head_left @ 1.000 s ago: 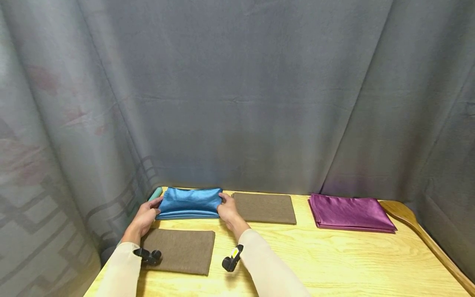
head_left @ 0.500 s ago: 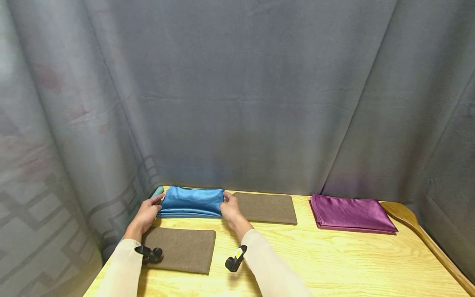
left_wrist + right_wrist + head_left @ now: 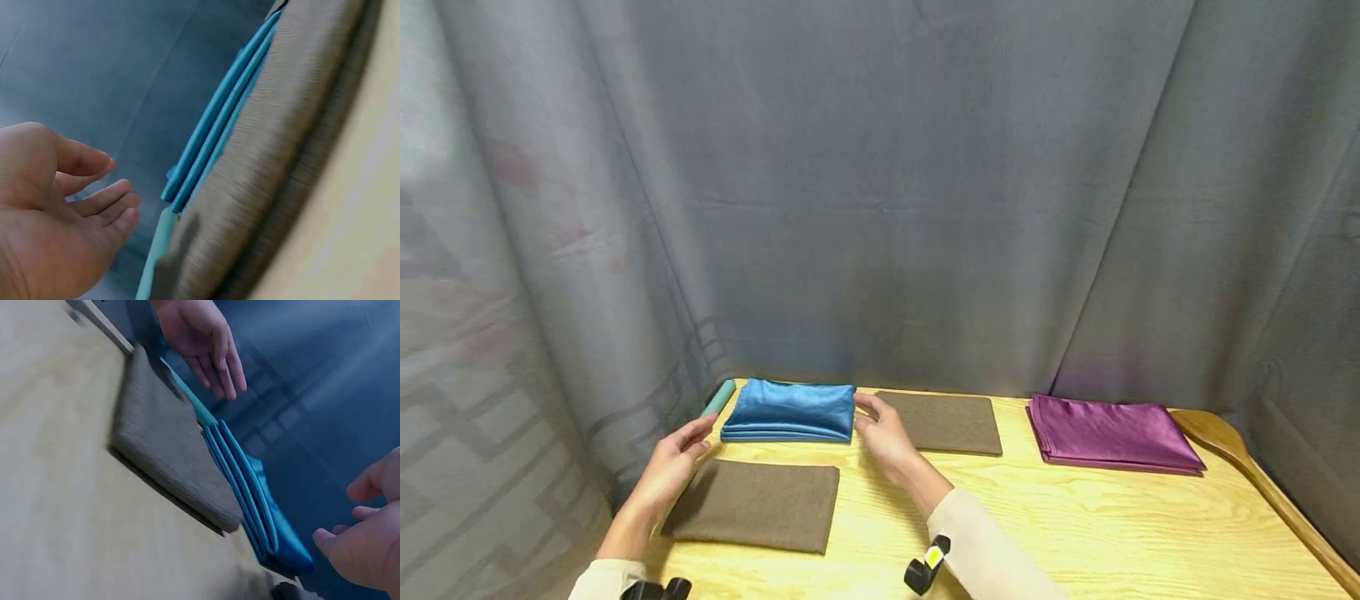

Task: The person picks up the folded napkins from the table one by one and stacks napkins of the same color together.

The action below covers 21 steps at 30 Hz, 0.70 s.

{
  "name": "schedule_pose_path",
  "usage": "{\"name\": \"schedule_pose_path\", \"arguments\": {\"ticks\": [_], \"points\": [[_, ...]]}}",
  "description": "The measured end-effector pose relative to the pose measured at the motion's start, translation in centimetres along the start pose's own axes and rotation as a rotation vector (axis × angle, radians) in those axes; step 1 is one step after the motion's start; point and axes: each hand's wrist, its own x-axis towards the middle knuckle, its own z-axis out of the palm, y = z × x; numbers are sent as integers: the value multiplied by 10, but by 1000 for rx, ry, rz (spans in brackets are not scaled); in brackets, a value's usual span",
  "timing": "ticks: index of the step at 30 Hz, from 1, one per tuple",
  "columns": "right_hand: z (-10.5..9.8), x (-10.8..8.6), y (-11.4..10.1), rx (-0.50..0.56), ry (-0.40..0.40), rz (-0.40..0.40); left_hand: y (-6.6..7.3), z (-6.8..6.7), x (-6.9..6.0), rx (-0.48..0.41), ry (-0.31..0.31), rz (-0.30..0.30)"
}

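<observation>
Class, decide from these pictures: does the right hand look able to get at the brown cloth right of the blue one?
Probably yes: the right hand, holding nothing, is close by that brown cloth, and nothing lies on its visible top.

From here a slim teal rod goes behind the bare left hand; the head view's edge clips a long brown wooden paddle.

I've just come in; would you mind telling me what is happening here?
A person's left hand and right hand hold nothing, each near an end of a folded blue cloth at the back of the table. One folded brown cloth lies in front of it, a second brown cloth to its right, and a purple cloth farther right.
</observation>
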Motion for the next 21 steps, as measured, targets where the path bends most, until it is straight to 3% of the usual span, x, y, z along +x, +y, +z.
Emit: {"name": "schedule_pose_path", "arguments": {"ticks": [9, 16, 21], "points": [[10, -40, 7, 45, -100, 18, -18, 10, -30, 21, 22, -27], [22, -62, 22, 26, -108, 43, -25, 9, -40, 104, 64, -50], [26, -69, 29, 7, -99, 45, -28, 8, -43, 129, 42, -83]]}}
